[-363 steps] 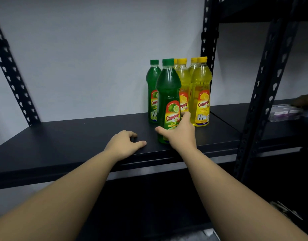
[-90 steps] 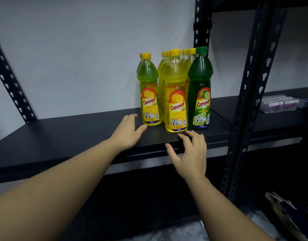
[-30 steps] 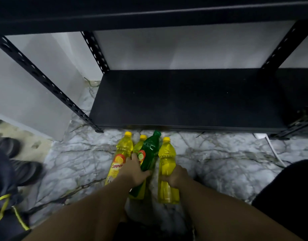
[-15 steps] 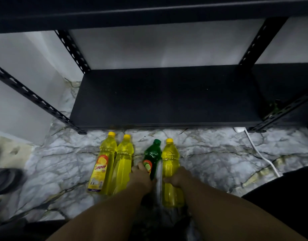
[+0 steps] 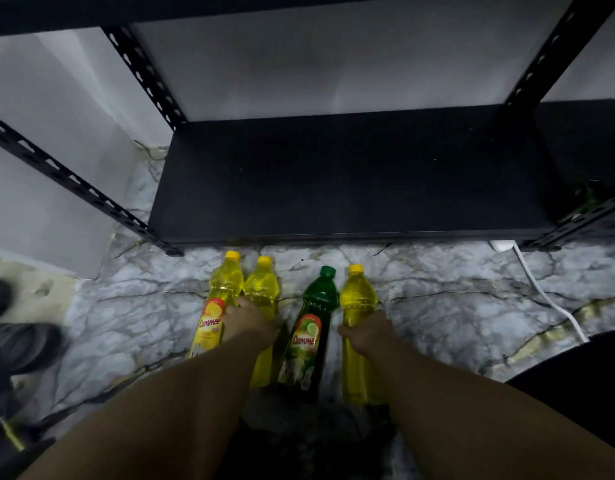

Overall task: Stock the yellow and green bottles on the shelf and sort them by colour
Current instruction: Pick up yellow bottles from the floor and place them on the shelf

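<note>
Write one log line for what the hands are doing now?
left hand: grips second yellow bottle | right hand: grips right yellow bottle | green bottle: untouched | floor

Four bottles stand on the marble floor (image 5: 437,299) before the black bottom shelf (image 5: 347,178). My left hand (image 5: 250,322) grips the second yellow bottle (image 5: 262,289); my right hand (image 5: 368,332) grips the rightmost yellow bottle (image 5: 358,296), beside the green bottle (image 5: 314,313).

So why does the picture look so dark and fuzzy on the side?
Head view: dim light, so the shelf looks nearly black; the dark shapes at the left edge are smeared by motion blur; the wide lens bends the shelf posts; the bottles stay fairly sharp.
</note>
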